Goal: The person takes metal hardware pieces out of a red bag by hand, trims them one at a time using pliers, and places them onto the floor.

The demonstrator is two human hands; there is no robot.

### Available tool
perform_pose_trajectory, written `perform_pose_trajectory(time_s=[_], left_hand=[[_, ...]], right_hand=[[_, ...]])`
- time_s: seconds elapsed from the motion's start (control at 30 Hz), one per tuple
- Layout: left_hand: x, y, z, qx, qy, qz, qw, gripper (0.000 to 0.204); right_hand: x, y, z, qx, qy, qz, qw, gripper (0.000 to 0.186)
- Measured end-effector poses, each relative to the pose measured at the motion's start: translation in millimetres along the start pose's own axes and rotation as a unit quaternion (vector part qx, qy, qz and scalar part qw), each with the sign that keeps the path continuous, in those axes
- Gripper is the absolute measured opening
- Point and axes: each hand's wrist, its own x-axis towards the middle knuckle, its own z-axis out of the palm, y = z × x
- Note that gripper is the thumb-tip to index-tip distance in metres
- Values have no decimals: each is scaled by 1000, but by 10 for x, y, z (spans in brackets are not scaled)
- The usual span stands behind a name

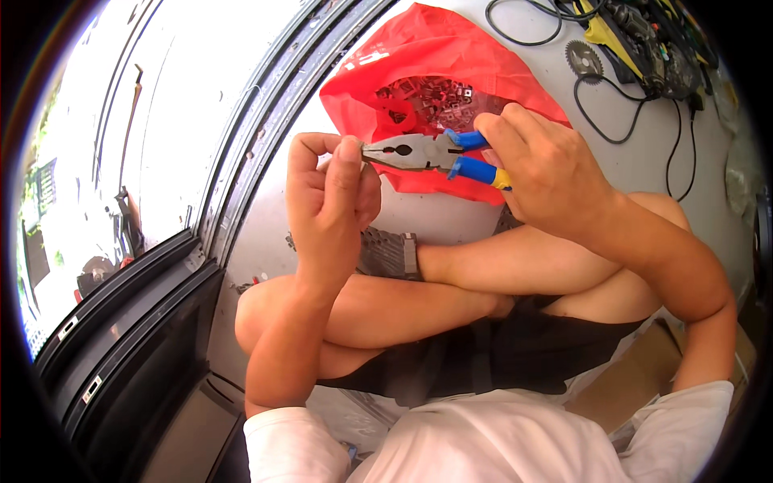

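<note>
My left hand point(326, 201) is raised with thumb and forefinger pinched at the nose of the metal pliers point(419, 151); whatever small thing it pinches is too hidden to name. My right hand point(547, 165) is wrapped round the pliers' blue and yellow handles, holding them level, nose to the left. Beyond both hands a crumpled red bag point(451, 52) lies open on the floor, with many small reddish and metallic pieces point(435, 105) inside.
My crossed legs point(531, 266) are below my hands. Dark window frames point(121, 298) run along the left. At the upper right are power tools point(660, 72), loose cables and a toothed saw blade point(584, 60). Brown cardboard point(612, 378) lies at the lower right.
</note>
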Motion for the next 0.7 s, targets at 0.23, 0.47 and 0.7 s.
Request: perform_pose_trajectory(time_s=[0.23, 0.47, 0.7], left_hand=[[29, 15, -13, -43, 11, -32, 999, 18], [17, -33, 3, -19, 21, -57, 998, 18], [16, -56, 21, 4, 31, -77, 997, 19]], right_hand=[[-38, -99, 12, -31, 9, 36, 999, 54], [-18, -112, 55, -77, -3, 36, 996, 67], [-14, -52, 102, -135, 10, -6, 991, 56]])
